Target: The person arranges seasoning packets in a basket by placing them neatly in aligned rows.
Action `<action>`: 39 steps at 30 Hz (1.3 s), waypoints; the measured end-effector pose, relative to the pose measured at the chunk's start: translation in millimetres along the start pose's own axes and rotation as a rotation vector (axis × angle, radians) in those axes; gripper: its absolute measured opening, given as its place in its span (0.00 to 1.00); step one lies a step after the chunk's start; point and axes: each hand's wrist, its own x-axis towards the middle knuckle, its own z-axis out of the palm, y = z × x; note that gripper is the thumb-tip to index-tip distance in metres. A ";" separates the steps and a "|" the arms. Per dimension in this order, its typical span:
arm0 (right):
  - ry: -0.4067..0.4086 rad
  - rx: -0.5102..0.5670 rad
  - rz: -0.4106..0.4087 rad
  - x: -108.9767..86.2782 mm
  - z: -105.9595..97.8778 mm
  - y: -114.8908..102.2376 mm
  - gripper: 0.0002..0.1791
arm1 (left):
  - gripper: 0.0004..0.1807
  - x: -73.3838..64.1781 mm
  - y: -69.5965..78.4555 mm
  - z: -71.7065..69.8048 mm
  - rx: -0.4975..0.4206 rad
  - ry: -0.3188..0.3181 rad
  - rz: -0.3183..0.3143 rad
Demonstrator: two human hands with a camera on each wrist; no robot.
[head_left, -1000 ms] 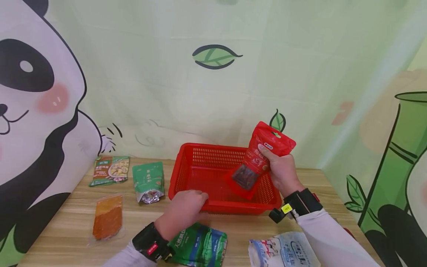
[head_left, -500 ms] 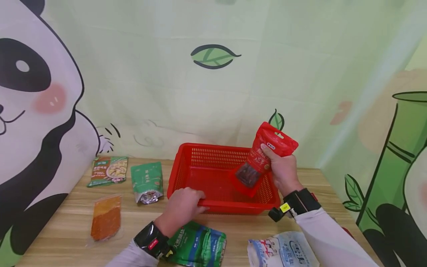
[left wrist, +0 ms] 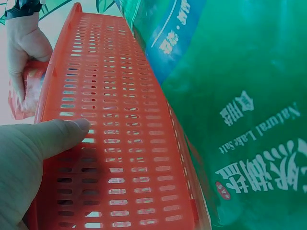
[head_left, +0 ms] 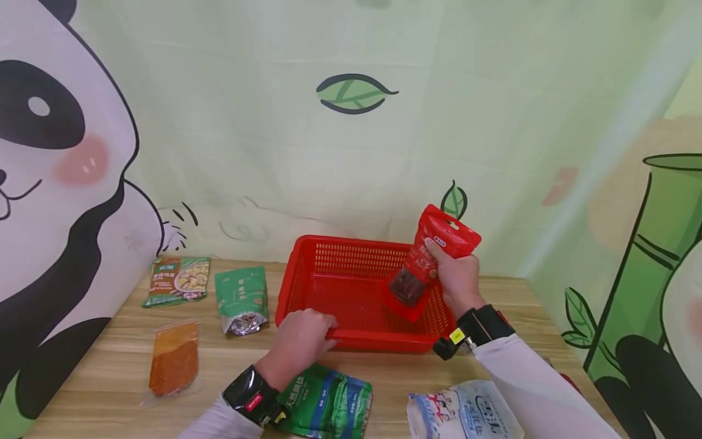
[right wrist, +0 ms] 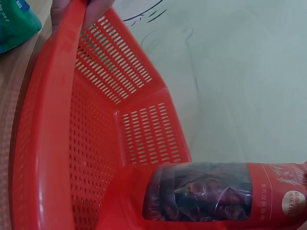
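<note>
"What do we see on the left?"

"Farthest to the left hand's (head_left: 301, 341) left, we find an orange-red clear packet (head_left: 174, 363) lying on the tabletop (head_left: 117, 378). Ahead of it, also to that hand's left, lies a green-and-brown food packet (head_left: 178, 281). Closer to the hand, ahead and left, is a green pouch (head_left: 242, 299) with a silvery end."

"And the hand itself?"

"We see it gripping the near rim of the red basket (head_left: 334, 305), its thumb against the outer wall. Just right of its wrist and nearer to us lies the green salt bag (head_left: 329, 402), partly hidden by the wrist."

"Where is the red pouch (head_left: 412, 277)?"

"In the right hand (head_left: 459, 277), which grips its upper part, thumb across the front. We see it tilted, its lower end reaching into the right part of the basket, left of that hand. We can't tell whether it touches the basket's floor."

"Anything nearer than that hand?"

"Yes, we have a white-and-blue bag (head_left: 466, 410) lying beside the right sleeve (head_left: 529, 378)."
</note>
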 end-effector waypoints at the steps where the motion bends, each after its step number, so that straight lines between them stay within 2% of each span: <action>1: 0.002 -0.009 0.004 0.7 0.5 0.7 0.40 | 0.15 0.2 0.3 -0.2 0.001 -0.006 -0.004; 11: 0.014 -0.080 0.005 10.5 5.4 9.6 0.35 | 0.14 0.2 3.0 0.0 -0.010 -0.031 -0.031; 17: -0.032 -0.101 0.003 14.8 8.4 13.5 0.32 | 0.14 0.6 4.4 1.1 -0.004 0.003 -0.028; 27: -0.075 -0.134 -0.003 20.3 8.4 19.1 0.30 | 0.15 2.1 4.2 1.0 0.000 -0.030 -0.043; 33: -0.087 -0.172 -0.017 22.7 10.4 22.4 0.29 | 0.15 1.6 3.6 1.3 -0.003 -0.029 -0.046; 36: -0.096 -0.209 -0.034 22.0 11.0 22.7 0.29 | 0.15 1.8 3.4 1.4 0.000 -0.033 -0.048; 39: -0.103 -0.295 -0.064 19.9 10.1 24.4 0.30 | 0.15 1.9 3.2 1.2 -0.004 -0.038 -0.047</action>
